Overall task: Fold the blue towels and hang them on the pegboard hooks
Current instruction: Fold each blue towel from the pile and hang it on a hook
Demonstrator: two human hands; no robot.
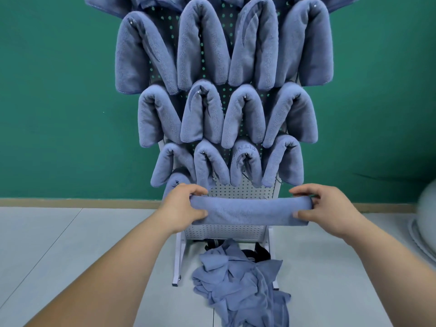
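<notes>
I hold a folded blue towel (250, 211) stretched out level as a long narrow band in front of the lower part of the white pegboard (238, 192). My left hand (186, 207) grips its left end and my right hand (330, 208) grips its right end, thumbs below and fingers curled over the top. Several folded blue towels (205, 46) hang draped over hooks in rows that fill the board above. A crumpled pile of loose blue towels (238, 282) lies on the floor at the foot of the stand.
The pegboard stand's white legs (178, 260) rest on light grey floor tiles against a green wall (59, 90). A pale rounded object (427, 223) shows at the right edge. Something dark (259, 252) lies behind the pile.
</notes>
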